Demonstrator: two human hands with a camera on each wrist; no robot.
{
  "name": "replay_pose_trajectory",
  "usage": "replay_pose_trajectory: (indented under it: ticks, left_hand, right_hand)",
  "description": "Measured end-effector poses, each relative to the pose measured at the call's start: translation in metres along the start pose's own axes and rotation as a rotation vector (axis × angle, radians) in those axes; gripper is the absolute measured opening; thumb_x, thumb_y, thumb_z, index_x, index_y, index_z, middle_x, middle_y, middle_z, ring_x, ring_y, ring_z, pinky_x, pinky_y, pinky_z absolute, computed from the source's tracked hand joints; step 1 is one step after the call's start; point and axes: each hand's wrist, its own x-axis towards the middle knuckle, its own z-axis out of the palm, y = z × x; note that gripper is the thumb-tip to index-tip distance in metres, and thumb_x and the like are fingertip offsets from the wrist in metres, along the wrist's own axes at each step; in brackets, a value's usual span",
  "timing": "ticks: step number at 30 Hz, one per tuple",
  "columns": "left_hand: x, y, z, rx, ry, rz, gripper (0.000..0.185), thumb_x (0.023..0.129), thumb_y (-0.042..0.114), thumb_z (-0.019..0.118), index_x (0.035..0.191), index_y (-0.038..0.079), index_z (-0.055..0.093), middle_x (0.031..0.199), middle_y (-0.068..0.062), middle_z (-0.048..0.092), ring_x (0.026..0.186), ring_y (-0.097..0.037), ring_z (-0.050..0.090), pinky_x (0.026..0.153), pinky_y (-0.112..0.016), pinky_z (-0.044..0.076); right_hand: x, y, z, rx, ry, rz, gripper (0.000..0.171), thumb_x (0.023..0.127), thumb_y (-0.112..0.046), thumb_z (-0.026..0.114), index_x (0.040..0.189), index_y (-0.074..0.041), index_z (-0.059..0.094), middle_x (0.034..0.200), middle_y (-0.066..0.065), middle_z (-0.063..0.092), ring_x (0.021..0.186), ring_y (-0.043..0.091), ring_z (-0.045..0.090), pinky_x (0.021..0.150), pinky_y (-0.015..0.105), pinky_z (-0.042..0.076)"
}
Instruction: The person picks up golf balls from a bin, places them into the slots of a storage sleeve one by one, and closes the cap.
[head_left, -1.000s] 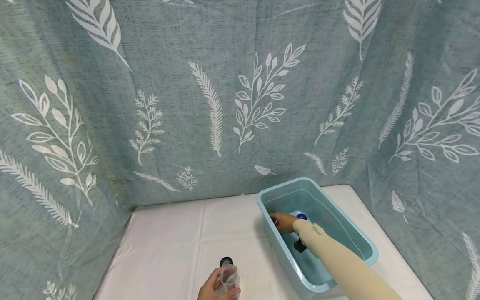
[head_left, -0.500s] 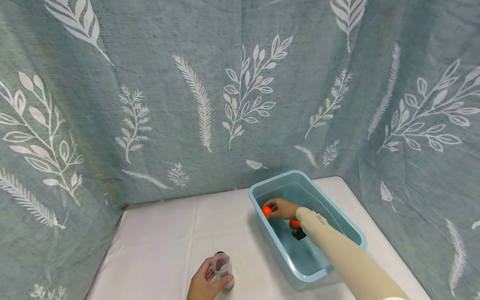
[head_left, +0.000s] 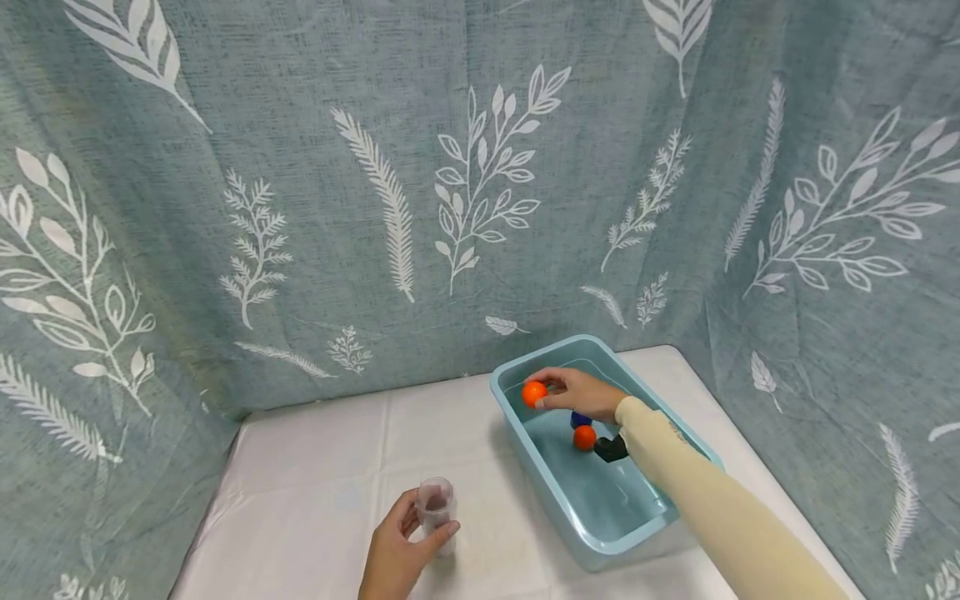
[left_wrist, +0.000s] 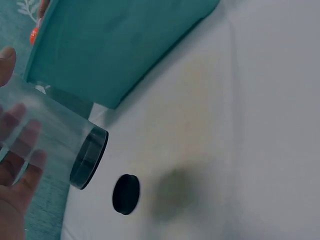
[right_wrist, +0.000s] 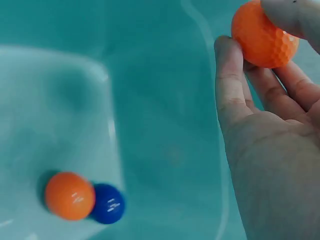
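Observation:
My right hand (head_left: 588,394) pinches an orange golf ball (head_left: 535,394) between thumb and fingertips, at rim height over the far left part of the blue bin (head_left: 551,479). Its dimples show clearly in the right wrist view. To the left of the bin, my left hand (head_left: 397,537) grips a clear plastic canister (head_left: 437,512) around its side, mouth up. In the left wrist view the canister has a black base (left_wrist: 90,157), and a round black cap (left_wrist: 126,194) lies near it on the white tablecloth. Nothing shows inside the canister.
On the bin floor lie another orange ball (head_left: 585,438), a blue ball (head_left: 579,420) touching it in the right wrist view, and a black angular object (head_left: 611,449) partly behind the right sleeve. A patterned blue-green curtain (head_left: 360,208) encloses the table's back and sides.
My right hand has come up from the bin's left wall with the orange golf ball. The left hand keeps the canister, now more upright. The head view has turned slightly right.

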Motion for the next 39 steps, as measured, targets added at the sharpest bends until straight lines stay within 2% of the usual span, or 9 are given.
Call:
replay_pose_trajectory:
  ticks: [4, 8, 12, 16, 25, 29, 32, 39]
  left_hand:
    - [0.002, 0.011, -0.004, 0.016, 0.038, 0.016, 0.062, 0.079, 0.039, 0.087, 0.129, 0.013, 0.062, 0.126, -0.004, 0.066, 0.119, -0.027, 0.063, 0.105, -0.040, 0.048]
    - [0.002, 0.022, -0.007, 0.013, 0.069, 0.031, 0.060, 0.078, 0.041, 0.088, 0.128, 0.018, 0.064, 0.125, -0.002, 0.067, 0.117, -0.027, 0.063, 0.102, -0.043, 0.051]
    - [0.001, 0.032, -0.010, 0.006, 0.083, 0.008, 0.059, 0.075, 0.046, 0.088, 0.125, 0.024, 0.066, 0.124, -0.001, 0.067, 0.115, -0.030, 0.064, 0.086, -0.042, 0.059]
    - [0.002, 0.041, -0.013, 0.021, 0.081, 0.000, 0.057, 0.076, 0.048, 0.088, 0.124, 0.026, 0.067, 0.122, -0.004, 0.068, 0.115, -0.033, 0.064, 0.077, -0.041, 0.061]
    - [0.000, 0.058, -0.015, 0.045, 0.083, -0.007, 0.057, 0.076, 0.050, 0.087, 0.124, 0.025, 0.067, 0.120, -0.005, 0.069, 0.114, -0.031, 0.065, 0.079, -0.043, 0.060]
    - [0.000, 0.066, -0.015, 0.069, 0.089, -0.004, 0.059, 0.076, 0.050, 0.087, 0.125, 0.022, 0.066, 0.120, -0.004, 0.069, 0.113, -0.030, 0.065, 0.085, -0.047, 0.059]
    - [0.001, 0.068, -0.016, 0.076, 0.103, 0.023, 0.058, 0.077, 0.048, 0.087, 0.125, 0.022, 0.066, 0.119, -0.003, 0.069, 0.111, -0.027, 0.066, 0.089, -0.049, 0.057]
    - [-0.001, 0.067, -0.014, 0.078, 0.128, 0.055, 0.058, 0.077, 0.048, 0.087, 0.124, 0.023, 0.067, 0.118, 0.001, 0.070, 0.110, -0.026, 0.066, 0.098, -0.053, 0.052]
  right_hand:
    - [-0.007, -0.020, -0.004, 0.000, 0.016, -0.051, 0.050, 0.099, -0.025, 0.069, 0.145, -0.013, 0.054, 0.135, 0.004, 0.060, 0.119, 0.024, 0.058, 0.102, 0.042, 0.049]
    - [-0.012, -0.037, -0.005, 0.078, 0.033, -0.116, 0.053, 0.099, -0.023, 0.069, 0.147, -0.012, 0.051, 0.138, 0.005, 0.058, 0.121, 0.026, 0.058, 0.103, 0.043, 0.049]
    - [-0.016, -0.050, -0.001, 0.134, 0.042, -0.159, 0.050, 0.099, -0.025, 0.069, 0.145, -0.014, 0.053, 0.138, 0.005, 0.058, 0.123, 0.025, 0.058, 0.104, 0.042, 0.049]
    - [-0.020, -0.064, 0.009, 0.185, 0.061, -0.186, 0.046, 0.098, -0.030, 0.070, 0.141, -0.020, 0.057, 0.137, 0.004, 0.059, 0.125, 0.023, 0.058, 0.105, 0.041, 0.049]
    - [-0.025, -0.094, 0.056, 0.356, 0.016, -0.286, 0.043, 0.098, -0.021, 0.070, 0.138, -0.015, 0.055, 0.136, 0.008, 0.061, 0.126, 0.026, 0.057, 0.106, 0.047, 0.047]
    - [-0.027, -0.102, 0.085, 0.439, -0.012, -0.320, 0.042, 0.098, -0.017, 0.070, 0.138, -0.014, 0.055, 0.136, 0.009, 0.062, 0.126, 0.027, 0.057, 0.105, 0.043, 0.049]
    - [-0.028, -0.104, 0.105, 0.458, -0.038, -0.345, 0.041, 0.098, -0.015, 0.069, 0.137, -0.012, 0.055, 0.136, 0.008, 0.062, 0.125, 0.027, 0.057, 0.104, 0.038, 0.050]
    - [-0.026, -0.094, 0.137, 0.473, -0.154, -0.429, 0.041, 0.100, -0.012, 0.065, 0.140, -0.011, 0.052, 0.144, 0.006, 0.056, 0.132, 0.027, 0.053, 0.106, 0.041, 0.048]
